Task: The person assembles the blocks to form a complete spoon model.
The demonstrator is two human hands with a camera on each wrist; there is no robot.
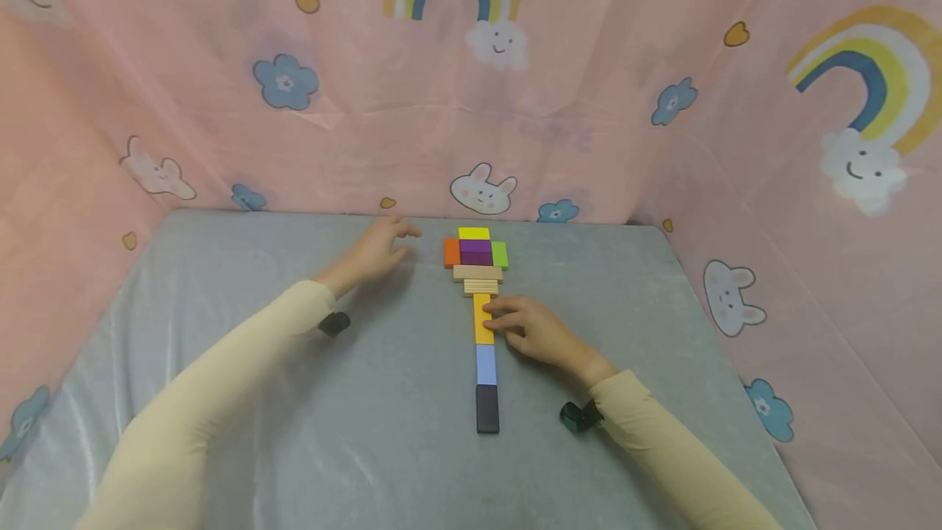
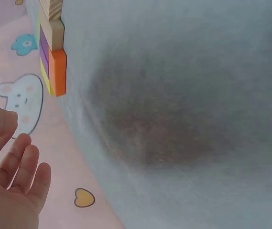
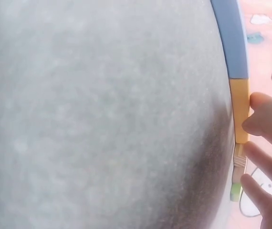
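Wooden blocks lie in a long figure on the grey cloth. From near to far run a black block (image 1: 487, 409), a blue block (image 1: 486, 365) and a yellow-orange block (image 1: 482, 319), then ridged (image 1: 481, 287) and plain wood pieces (image 1: 477, 272). At the far end, purple blocks (image 1: 475, 252) sit between an orange block (image 1: 452, 252) and a green block (image 1: 500, 254), with a yellow block (image 1: 473, 233) behind. My right hand (image 1: 545, 331) rests its fingertips on the yellow-orange block. Left of the far blocks, my left hand (image 1: 375, 250) hovers with nothing in it, fingers loosely bent.
A grey cloth (image 1: 353, 432) covers the table. Behind it and along both sides hangs a pink curtain (image 1: 353, 145) printed with rainbows, rabbits and flowers. Dark wrist cameras sit under the left (image 1: 334, 323) and right (image 1: 580, 415) sleeves.
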